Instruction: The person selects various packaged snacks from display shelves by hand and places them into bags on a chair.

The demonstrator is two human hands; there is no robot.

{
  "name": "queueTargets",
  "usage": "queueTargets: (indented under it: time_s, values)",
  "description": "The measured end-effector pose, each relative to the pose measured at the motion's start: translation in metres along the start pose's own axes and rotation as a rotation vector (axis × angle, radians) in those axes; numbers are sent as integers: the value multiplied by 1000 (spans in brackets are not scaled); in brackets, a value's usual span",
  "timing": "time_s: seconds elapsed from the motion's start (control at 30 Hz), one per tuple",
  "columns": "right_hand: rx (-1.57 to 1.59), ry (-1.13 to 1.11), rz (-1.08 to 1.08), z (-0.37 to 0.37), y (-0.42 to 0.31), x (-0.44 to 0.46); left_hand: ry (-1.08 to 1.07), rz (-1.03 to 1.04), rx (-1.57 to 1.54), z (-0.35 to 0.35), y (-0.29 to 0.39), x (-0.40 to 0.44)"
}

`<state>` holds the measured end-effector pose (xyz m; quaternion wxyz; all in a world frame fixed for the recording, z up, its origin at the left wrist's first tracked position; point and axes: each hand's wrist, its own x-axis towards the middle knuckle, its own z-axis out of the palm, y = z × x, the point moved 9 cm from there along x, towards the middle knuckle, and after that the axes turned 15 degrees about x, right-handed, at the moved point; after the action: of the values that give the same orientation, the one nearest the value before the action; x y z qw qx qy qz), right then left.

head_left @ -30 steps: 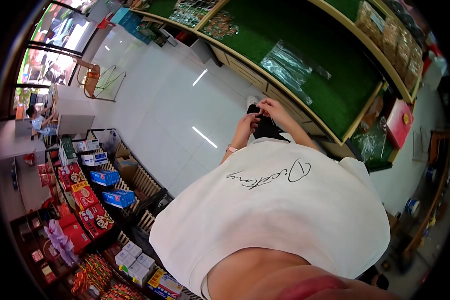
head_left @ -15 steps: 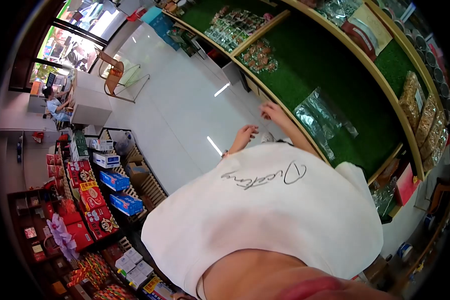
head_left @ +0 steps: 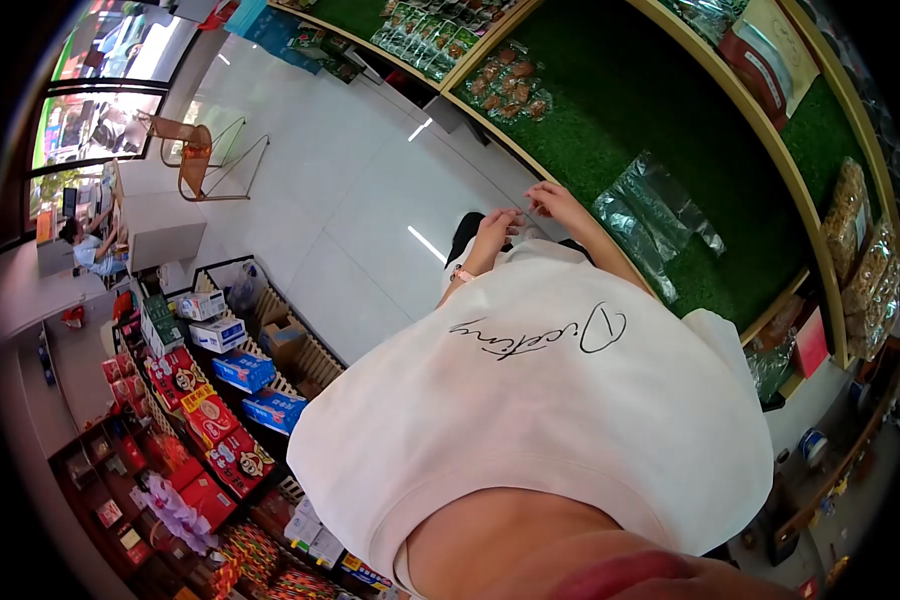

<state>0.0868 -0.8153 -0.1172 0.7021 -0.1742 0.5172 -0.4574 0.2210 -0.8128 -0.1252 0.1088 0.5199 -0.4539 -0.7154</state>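
Note:
My left hand (head_left: 495,235), with a band at the wrist, hangs in front of the white shirt with its fingers loosely bent and nothing visible in them. My right hand (head_left: 558,203) is just to its right, close to the wooden edge of the green-lined display shelf (head_left: 610,90). Its fingers reach out toward the left hand and hold nothing that I can see. Clear plastic bags (head_left: 655,215) lie flat on the green lining, right of my right hand. Farther up are small wrapped brown items (head_left: 510,85) in clear packets.
Stacked boxes (head_left: 245,372) and red gift packs (head_left: 210,420) fill a rack on the left. A brown chair (head_left: 196,150) stands on the tiled floor. A person (head_left: 95,250) sits at a white counter (head_left: 165,225). Large bags of snacks (head_left: 846,220) rest at the right.
The two hands have come closer together, the left one moving up and the right one slightly toward the shelf. The view has shifted, and a dark shoe now shows beside my left hand.

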Motion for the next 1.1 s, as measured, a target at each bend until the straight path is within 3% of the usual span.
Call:
queueTargets:
  time_s: [0.23, 0.37, 0.4, 0.53, 0.57, 0.63, 0.7, 0.73, 0.93, 1.1]
  values:
    - [178, 176, 119, -39, 20, 65, -99, -33, 213, -7, 19, 81]
    - [135, 280, 72, -60, 23, 118, -228, 64, 677, -17, 38, 144]
    - [144, 260, -39, -58, 13, 132, -213, 195, 775, -21, 48, 164]
    - [3, 299, -81, -54, -29, 184, -249, 194, 897, -44, 96, 232]
    - [47, 255, -161, -54, -37, 201, -203, 319, 891, -50, 106, 251]
    - [13, 301, -134, -65, -43, 230, -182, 262, 944, -70, 99, 303]
    - [-335, 491, -79, -86, -41, 248, -163, 82, 1089, -85, 94, 341]
    - [-512, 578, -52, -96, -42, 259, -118, 123, 1095, -88, 101, 353]
    - [-254, 772, -42, -119, 5, 301, -125, 182, 1149, -86, 96, 409]
    - [-147, 1017, -113, -118, 16, 305, -183, 24, 1011, -86, 68, 431]
